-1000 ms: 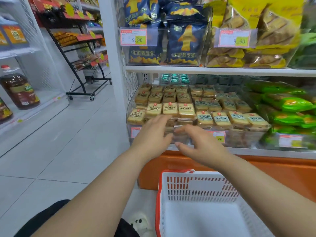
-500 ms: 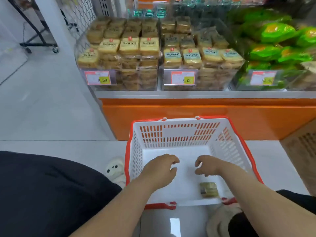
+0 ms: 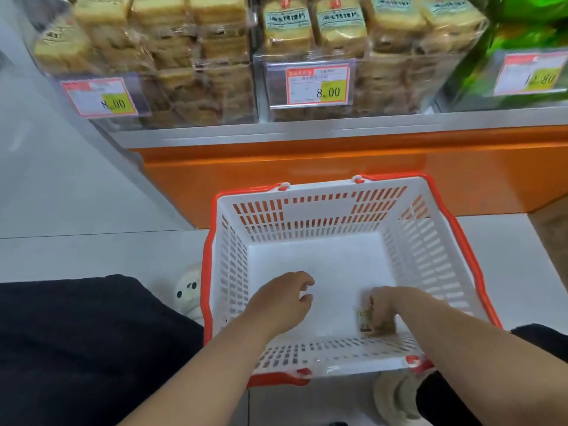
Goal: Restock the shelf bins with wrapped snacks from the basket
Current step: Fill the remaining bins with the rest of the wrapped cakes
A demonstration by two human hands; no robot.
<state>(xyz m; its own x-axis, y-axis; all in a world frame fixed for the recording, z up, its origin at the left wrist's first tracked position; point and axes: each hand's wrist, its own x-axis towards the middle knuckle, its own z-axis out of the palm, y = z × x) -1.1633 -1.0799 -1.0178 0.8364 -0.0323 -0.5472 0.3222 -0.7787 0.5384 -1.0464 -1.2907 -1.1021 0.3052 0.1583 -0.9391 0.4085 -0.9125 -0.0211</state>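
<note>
A white basket with a red rim [image 3: 233, 272] stands on the floor below the shelf. Both my hands are down inside it. My right hand [image 3: 384, 305] curls its fingers round a small wrapped snack [image 3: 364, 321] lying near the basket's front right corner; most of the snack is hidden under the hand. My left hand [image 3: 282, 298] hovers over the bare basket floor with loosely curled fingers and holds nothing. Above, two clear shelf bins [image 3: 199, 96] [image 3: 396, 87] are stacked with wrapped yellow-brown snacks.
An orange shelf base [image 3: 307, 167] runs behind the basket. Price tags reading 8.00 [image 3: 319, 86] hang on the bin fronts. Green packets [image 3: 528, 35] fill the bin at the right. My dark trouser legs [image 3: 76, 348] flank the basket on the white tiled floor.
My view dropped from the shelf to the basket. Both hands came down from the bin into the basket, and my right hand has moved onto the lone snack and gripped it.
</note>
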